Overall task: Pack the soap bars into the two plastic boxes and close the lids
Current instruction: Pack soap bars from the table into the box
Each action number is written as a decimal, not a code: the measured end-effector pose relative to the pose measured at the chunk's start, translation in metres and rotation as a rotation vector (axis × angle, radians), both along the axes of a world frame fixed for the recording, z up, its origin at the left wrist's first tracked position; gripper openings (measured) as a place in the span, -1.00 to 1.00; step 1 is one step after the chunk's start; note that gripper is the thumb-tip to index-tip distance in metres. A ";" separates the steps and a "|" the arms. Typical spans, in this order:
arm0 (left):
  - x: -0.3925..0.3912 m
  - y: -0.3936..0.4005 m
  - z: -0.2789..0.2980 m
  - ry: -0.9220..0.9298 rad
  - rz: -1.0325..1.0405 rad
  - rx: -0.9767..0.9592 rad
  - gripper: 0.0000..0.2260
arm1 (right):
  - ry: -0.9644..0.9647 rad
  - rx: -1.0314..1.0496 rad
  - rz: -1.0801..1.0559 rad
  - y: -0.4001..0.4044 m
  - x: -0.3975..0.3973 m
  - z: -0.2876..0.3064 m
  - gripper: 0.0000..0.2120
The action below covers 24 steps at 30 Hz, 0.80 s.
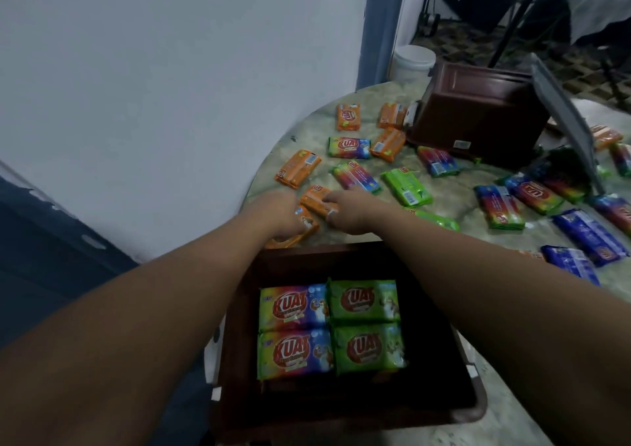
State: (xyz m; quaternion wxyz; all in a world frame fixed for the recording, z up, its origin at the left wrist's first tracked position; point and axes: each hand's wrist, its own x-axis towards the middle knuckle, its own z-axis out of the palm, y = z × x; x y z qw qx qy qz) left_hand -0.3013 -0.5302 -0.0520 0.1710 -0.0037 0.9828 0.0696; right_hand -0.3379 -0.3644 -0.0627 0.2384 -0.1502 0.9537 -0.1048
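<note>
White wall fills the left side, and a round marbled table [454, 213] sits in front of it with soap bars scattered all over the top.

At the near edge of the table stands a dark brown box [440, 360] with its top open. Four soap bars lie flat inside it in two rows — two rainbow bars [293, 331] on the left and two green bars [367, 326] on the right, touching each other. Some of the box floor around them is bare.

Toward the far edge stands a second brown box [478, 117]. A grey lid [563, 114] stands tilted up at its right side. I cannot see what is in it.

Both arms reach over the near box to the table just past it. The left hand [276, 215] rests on an orange bar [307, 222] with its fingers curled around it. The right hand [348, 211] pinches another orange bar [316, 199] that lies just beyond the first one.

More orange bars [297, 168] lie near the far left edge. A green bar [406, 187] and some rainbow ones lie in the middle. Blue bars [589, 235] sit by the right edge.

Past the table — a white bucket [413, 63] on the floor and the dark legs of a stand [519, 18].
</note>
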 end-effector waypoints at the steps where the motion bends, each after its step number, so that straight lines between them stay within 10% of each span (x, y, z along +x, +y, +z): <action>1: -0.004 0.000 -0.004 -0.010 -0.001 -0.020 -0.63 | -0.001 0.046 0.010 -0.004 -0.004 -0.008 -0.46; 13: -0.011 -0.003 -0.050 -0.026 0.065 -0.031 -0.36 | 0.045 0.123 0.069 -0.006 -0.022 -0.047 -0.58; 24: -0.008 0.000 -0.044 -0.034 0.106 -0.043 -0.26 | -0.001 0.141 -0.143 -0.006 -0.012 -0.049 0.01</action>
